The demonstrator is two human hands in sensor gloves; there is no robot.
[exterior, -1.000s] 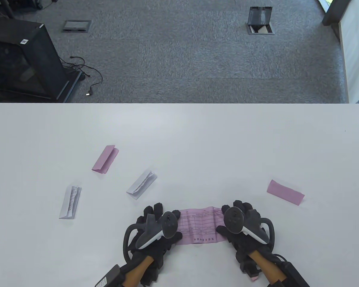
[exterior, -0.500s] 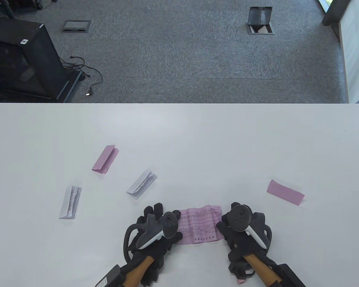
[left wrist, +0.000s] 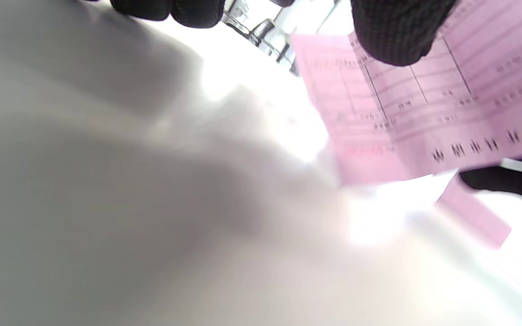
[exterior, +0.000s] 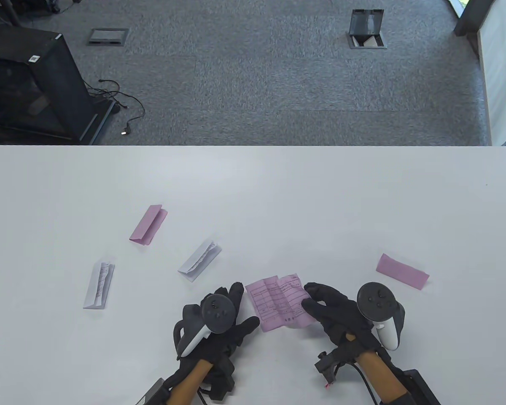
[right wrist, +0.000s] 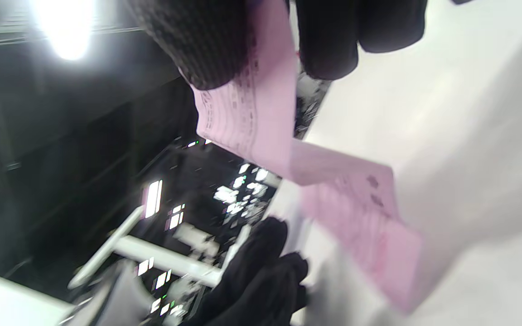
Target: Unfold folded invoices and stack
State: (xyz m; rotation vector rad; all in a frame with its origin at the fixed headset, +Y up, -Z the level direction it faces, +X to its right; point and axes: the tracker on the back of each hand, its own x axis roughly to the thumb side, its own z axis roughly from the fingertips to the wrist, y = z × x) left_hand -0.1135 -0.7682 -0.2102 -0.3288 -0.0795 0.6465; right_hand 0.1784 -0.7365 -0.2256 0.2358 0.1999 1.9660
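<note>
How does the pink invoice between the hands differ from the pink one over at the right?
The pink invoice between the hands is opened out, printed table lines showing; the pink invoice at the right is folded into a narrow strip with a plain face up. The first is pinched by the right hand, with the left hand beside it; the second lies untouched. Both are the same pink paper.

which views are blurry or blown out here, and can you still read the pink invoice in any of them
Table view: sharp, evenly lit; pink invoice shows grid lines, text too small. Left wrist view: blurred, white table overexposed beside the sheet. Right wrist view: motion-blurred, glaring lamp top left, fingers out of focus.
</note>
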